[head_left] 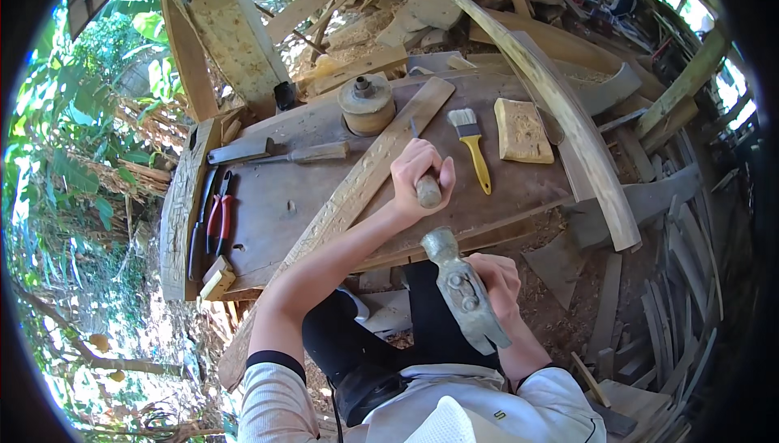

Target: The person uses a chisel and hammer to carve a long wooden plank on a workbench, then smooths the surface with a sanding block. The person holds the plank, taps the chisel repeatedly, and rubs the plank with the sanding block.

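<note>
My left hand is closed around the wooden handle of a chisel. The chisel's thin blade points away from me, down at the far part of a long carved plank. That plank slants across the workbench from near my left side to the back, with a row of notches along it. In my right hand is a claw hammer, raised in front of my lap. Its metal head hides much of the grip, and its striking face is a short way below the chisel's butt, apart from it.
The workbench carries a round lidded pot, a yellow-handled paintbrush, a wood block, a wood-handled tool and red-handled pliers. A long curved pole leans at right. Wood scraps pile up behind.
</note>
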Available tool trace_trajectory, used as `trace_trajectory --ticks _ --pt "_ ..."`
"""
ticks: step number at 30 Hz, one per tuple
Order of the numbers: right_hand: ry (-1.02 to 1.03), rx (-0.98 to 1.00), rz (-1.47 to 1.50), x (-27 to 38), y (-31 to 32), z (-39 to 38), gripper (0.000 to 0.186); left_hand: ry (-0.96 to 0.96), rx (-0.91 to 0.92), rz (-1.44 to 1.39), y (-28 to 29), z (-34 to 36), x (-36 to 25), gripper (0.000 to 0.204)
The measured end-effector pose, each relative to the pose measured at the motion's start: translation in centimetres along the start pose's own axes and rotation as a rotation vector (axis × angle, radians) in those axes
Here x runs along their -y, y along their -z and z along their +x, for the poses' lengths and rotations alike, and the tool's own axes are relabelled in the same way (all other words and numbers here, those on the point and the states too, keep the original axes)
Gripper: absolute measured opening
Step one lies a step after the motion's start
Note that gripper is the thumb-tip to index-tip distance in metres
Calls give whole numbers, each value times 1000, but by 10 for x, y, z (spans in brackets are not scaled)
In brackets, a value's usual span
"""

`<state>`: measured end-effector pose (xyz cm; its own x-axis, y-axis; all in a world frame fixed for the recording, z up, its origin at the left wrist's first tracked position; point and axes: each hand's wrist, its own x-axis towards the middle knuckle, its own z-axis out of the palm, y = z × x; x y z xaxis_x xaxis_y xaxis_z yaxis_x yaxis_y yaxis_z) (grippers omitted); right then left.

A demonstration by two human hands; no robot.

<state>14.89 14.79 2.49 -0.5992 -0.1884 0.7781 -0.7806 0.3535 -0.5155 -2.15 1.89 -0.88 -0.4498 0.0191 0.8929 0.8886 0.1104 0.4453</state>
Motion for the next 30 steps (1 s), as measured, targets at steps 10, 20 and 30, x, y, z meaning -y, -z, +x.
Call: trace_trajectory --ticks 10,20,30 --pt "105 -77 42 5 8 -21 19 3 -3 -3 0 5 1 28" --pt "-201 -40 120 -33 -12 -44 10 -16 3 0 -1 3 8 26" --pt "-221 18 -108 -33 -22 -14 22 4 -16 17 2 5 12 27"
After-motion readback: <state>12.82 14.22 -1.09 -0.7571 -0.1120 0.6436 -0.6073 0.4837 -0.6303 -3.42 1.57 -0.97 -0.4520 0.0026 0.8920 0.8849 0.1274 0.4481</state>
